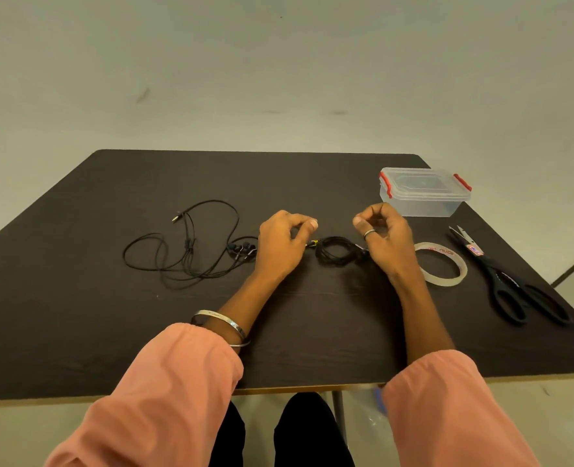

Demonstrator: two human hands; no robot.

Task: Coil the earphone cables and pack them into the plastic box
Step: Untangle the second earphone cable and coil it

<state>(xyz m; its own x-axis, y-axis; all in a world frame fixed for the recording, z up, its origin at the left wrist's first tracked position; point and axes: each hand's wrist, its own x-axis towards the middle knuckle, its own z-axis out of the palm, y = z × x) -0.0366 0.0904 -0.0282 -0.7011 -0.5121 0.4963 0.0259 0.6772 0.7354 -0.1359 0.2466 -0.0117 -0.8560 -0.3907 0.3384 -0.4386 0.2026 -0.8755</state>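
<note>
Both hands (pixel 280 246) (pixel 385 239) flank the coiled earphone cable (pixel 335 251).

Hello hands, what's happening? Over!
Left hand and right hand curled, holding nothing. Coiled earphone between them. Loose earphone uncoiled. Plastic box lidded.

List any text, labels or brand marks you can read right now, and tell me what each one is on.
Tape roll: red print on the inner core, seen reversed and blurred; not readable.
Scissors: small red and blue label near the pivot; too small to read.
Bangle: faint engraving; not readable.
Plastic box: embossed lid pattern, no legible text.
</note>
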